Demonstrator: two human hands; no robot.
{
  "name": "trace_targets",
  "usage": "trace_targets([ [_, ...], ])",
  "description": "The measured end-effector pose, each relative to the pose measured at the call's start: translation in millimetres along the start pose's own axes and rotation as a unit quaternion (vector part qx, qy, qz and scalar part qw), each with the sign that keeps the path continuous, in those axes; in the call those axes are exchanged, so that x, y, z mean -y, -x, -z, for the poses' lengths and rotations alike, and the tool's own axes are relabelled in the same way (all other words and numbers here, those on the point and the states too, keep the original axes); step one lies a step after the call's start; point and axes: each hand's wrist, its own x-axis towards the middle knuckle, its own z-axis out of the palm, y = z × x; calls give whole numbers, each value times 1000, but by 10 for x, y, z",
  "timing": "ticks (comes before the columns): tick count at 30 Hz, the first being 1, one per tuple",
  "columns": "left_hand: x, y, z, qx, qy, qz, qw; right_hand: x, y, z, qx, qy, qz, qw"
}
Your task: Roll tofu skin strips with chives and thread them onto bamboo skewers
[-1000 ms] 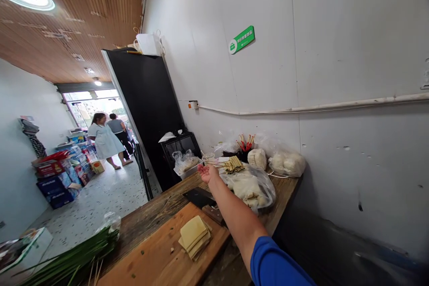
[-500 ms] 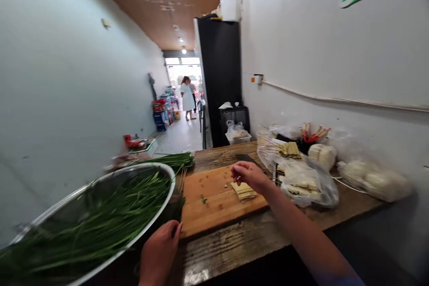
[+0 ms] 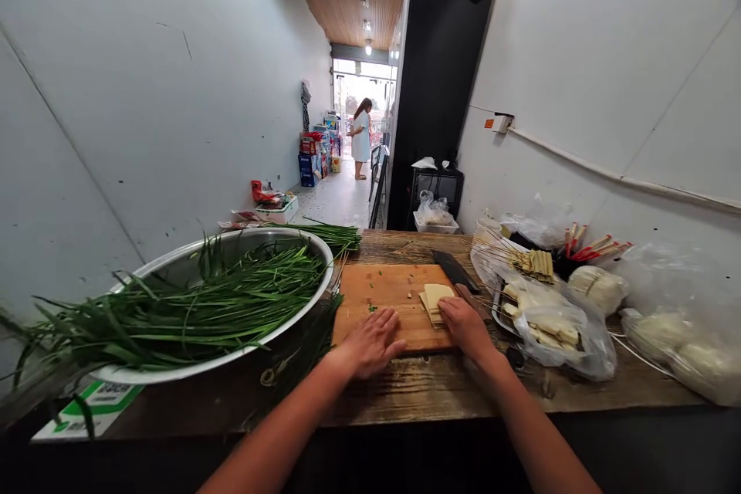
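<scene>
Tofu sheet stack (image 3: 435, 301) at right hand (image 3: 466, 326) fingertips, L hand (image 3: 370, 341) flat, fingers spread, on cutting board (image 3: 385, 289).

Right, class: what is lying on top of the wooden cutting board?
On the cutting board lie a stack of pale tofu sheets and green scraps. The left hand and right hand rest on its near edge, hiding what lies beneath them.

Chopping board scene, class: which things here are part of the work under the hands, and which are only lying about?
In hand:
left hand, flat on the chopping board
right hand, touching the tofu sheets
cleaver beside them

Lying about:
bowl of chives
skewers
bagged food
</scene>
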Motion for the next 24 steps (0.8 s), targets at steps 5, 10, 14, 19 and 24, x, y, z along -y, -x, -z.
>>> trace_targets([
  [5,264,-490,14,25,-13,64,998,-192,-5,5,4,-14,60,998],
  [10,587,-434,33,-75,-71,334,937,-209,-126,92,-8,-30,42,999],
  [14,474,-314,65,-185,-125,304,926,-204,-297,200,-66,-50,-53,995],
  [19,151,-385,194,-174,3,100,980,-298,-347,315,75,-67,25,995],
  [24,-128,-759,131,-146,143,-49,978,-342,-251,283,106,-66,56,991],
])
